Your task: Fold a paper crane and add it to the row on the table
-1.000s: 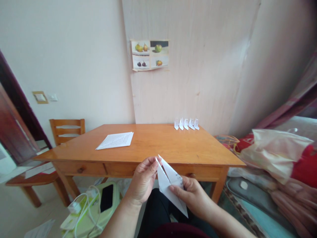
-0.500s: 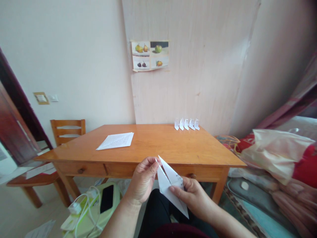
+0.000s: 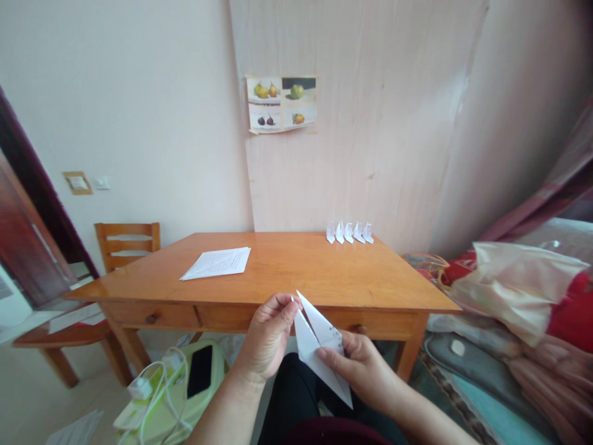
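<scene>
Noted almost no movement since the frame half a second earlier, with folded paper [image 3: 309, 343] and grip in matching positions. Found left hand [image 3: 271, 334] closed to a thumb-and-finger pinch at one upper point of the paper, and right hand [image 3: 359, 364] clamped around its lower right side, thumb on top. Located the paper between both hands, above the lap [image 3: 286, 398], nearer than the surface [image 3: 287, 272]. Judged as steady holding, with no new crease made out. Logged five small folded pieces [image 3: 349, 235] beyond the right hand, printed sheets [image 3: 217, 262] beyond the left.
</scene>
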`<action>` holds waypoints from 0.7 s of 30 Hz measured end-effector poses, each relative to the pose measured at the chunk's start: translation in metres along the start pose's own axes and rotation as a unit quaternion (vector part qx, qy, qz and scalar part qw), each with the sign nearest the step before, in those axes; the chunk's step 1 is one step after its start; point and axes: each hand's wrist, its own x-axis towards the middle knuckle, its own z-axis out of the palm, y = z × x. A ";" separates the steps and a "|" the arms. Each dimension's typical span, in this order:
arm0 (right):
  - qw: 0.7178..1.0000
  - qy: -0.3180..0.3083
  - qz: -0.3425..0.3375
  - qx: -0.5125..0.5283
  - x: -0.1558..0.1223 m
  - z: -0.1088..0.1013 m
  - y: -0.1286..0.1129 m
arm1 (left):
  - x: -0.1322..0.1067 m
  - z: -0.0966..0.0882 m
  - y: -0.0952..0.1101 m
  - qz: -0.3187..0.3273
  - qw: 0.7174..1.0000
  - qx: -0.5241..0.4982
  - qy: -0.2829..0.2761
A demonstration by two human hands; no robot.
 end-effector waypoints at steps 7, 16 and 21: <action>1.000 0.006 -0.012 0.009 0.000 0.000 0.001 | 0.000 -0.001 -0.002 0.006 1.000 0.000 -0.001; 0.999 0.016 -0.034 0.012 0.002 -0.001 0.004 | -0.001 0.006 -0.009 0.004 0.999 0.031 0.036; 0.996 0.047 -0.050 -0.054 0.002 -0.008 -0.003 | -0.001 0.005 -0.007 0.009 0.995 0.088 0.046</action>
